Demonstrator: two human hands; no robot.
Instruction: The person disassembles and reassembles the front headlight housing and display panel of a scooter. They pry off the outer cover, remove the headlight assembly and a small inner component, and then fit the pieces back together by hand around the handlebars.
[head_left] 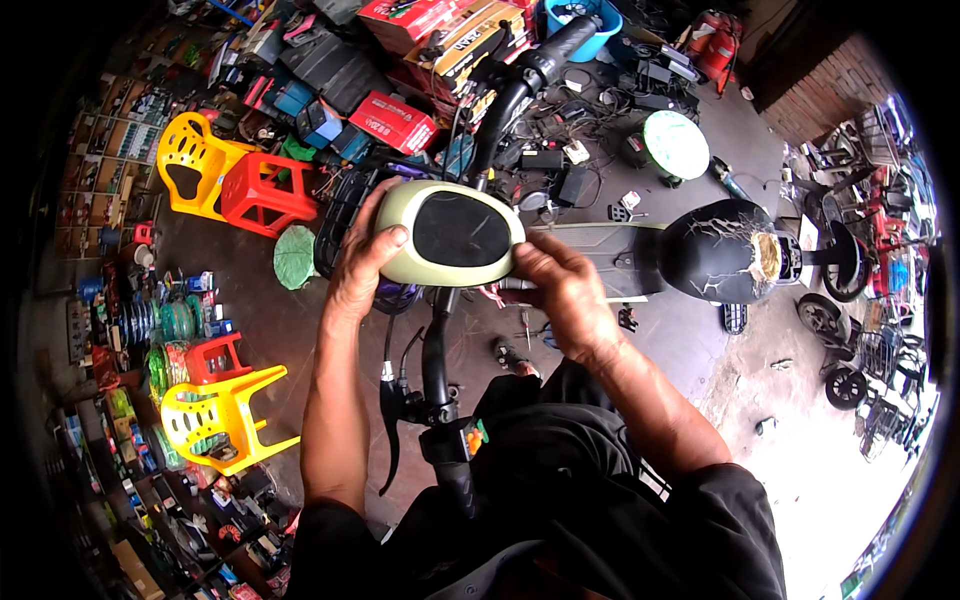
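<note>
A dark, smooth floor, paler and sunlit toward the right (745, 390), spreads around the black-and-pale-green scooter (632, 248). Left of the scooter stand two yellow plastic chairs with oval-holed backs, one farther from the wearer (207, 160) and one nearer (238, 412), with a square red plastic stool (243, 195) touching the farther one. Beyond the scooter are a round stool with a pale green top (676, 145) and scattered black cables and boxy black plastic units (575, 186); right of it lies a small black wheel (846, 388).
</note>
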